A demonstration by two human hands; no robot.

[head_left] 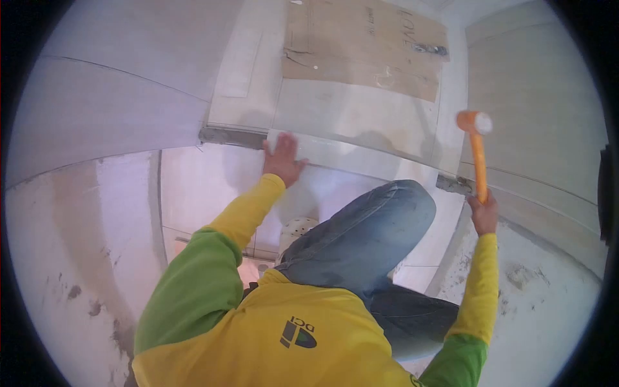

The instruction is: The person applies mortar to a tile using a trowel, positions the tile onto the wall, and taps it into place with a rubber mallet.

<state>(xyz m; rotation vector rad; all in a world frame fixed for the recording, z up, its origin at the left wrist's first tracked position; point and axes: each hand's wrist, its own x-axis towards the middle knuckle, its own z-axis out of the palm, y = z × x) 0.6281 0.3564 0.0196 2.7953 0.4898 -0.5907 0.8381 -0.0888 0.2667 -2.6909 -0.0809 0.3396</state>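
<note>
A long pale tile strip (351, 155) lies across the doorway-like gap between the walls. My left hand (284, 158) rests at the strip's left end, fingers stretched forward and slightly blurred, gripping nothing. Off to the right, my right hand (484, 211) is closed around the lower handle of an orange mallet (478, 151). The mallet's head with its white face is up, away from the strip. Bare grey mortar (235, 137) shows beyond the left end, and a rough grey patch (454, 185) at the right end.
A brown cardboard sheet (367, 48) with handwriting covers part of the floor ahead. Tiled walls (129, 103) stand close on the left and right. My bent knee (403, 206) is just behind the strip. A white perforated shoe (295, 231) shows beneath my leg.
</note>
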